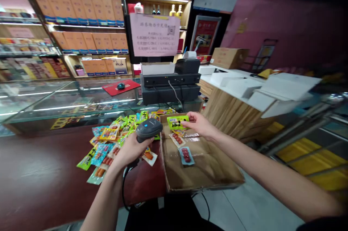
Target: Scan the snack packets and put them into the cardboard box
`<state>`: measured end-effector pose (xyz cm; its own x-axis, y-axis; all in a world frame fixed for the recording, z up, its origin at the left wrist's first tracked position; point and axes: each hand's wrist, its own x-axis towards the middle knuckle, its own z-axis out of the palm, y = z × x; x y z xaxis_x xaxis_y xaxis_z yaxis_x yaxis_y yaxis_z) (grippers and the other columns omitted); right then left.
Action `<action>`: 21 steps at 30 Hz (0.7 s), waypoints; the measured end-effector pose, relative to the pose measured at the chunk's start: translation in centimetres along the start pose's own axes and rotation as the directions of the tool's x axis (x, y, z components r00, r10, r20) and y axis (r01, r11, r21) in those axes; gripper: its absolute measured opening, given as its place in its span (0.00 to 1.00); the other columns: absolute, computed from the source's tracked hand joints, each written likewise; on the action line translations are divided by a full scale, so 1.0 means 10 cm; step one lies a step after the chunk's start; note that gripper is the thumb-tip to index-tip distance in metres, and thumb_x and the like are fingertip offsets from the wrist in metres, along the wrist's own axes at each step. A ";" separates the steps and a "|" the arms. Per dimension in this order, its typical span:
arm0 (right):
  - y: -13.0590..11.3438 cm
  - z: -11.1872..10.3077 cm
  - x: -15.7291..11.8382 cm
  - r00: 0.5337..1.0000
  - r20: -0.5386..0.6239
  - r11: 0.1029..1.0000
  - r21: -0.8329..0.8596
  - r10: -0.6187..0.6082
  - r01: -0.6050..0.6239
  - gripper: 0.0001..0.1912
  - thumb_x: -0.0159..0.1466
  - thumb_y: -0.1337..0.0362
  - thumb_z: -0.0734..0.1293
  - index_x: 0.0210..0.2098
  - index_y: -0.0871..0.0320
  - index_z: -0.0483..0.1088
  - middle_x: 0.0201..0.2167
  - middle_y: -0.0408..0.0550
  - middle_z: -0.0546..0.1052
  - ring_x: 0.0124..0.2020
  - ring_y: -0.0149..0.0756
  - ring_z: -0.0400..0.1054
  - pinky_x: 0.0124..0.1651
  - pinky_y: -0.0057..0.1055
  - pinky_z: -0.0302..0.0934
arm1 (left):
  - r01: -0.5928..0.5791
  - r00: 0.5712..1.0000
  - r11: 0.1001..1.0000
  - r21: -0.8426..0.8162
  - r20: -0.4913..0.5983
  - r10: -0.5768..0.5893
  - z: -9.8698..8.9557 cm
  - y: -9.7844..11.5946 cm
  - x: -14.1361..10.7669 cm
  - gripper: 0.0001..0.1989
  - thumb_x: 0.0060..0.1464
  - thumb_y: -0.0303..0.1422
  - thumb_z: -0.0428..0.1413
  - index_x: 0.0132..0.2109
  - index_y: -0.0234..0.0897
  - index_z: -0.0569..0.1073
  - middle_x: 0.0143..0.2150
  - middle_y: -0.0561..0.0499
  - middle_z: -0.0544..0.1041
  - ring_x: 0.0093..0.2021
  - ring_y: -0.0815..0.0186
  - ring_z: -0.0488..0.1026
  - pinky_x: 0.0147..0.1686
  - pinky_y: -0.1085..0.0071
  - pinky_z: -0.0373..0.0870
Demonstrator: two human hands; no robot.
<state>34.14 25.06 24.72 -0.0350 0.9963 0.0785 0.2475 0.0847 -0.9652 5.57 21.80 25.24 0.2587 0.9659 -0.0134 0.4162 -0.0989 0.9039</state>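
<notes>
Right now, the green packet (pixel 176 123) lies at nine o'clock from the right hand (pixel 201 126), over the far end of the box (pixel 209 171). Right thumb and fingers are pinched together on its right end. The left hand (pixel 133 151) curls its fingers round the scanner (pixel 149 129), at nine o'clock from the packet. Two sausage packs (pixel 186 155) lie at six o'clock below it; box floor spreads toward four o'clock. The pile (pixel 108 147) flanks the left hand from nine to twelve.
</notes>
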 end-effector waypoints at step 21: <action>0.25 -0.43 -0.34 0.994 -0.081 0.997 0.000 0.073 -0.074 0.20 0.46 0.56 0.75 0.26 0.57 0.62 0.24 0.39 0.73 0.27 0.31 0.69 0.31 0.28 0.64 | -0.105 0.986 0.989 0.100 0.140 0.091 0.49 0.23 0.19 0.16 0.46 0.43 0.59 0.35 0.33 0.77 0.19 0.52 0.73 0.25 0.63 0.72 0.30 0.71 0.68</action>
<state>39.07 21.97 23.13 0.0620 0.9977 0.0275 0.2493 0.0112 -0.9684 11.29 22.28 25.18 0.4146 0.9100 0.0090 0.4718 -0.2233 0.8529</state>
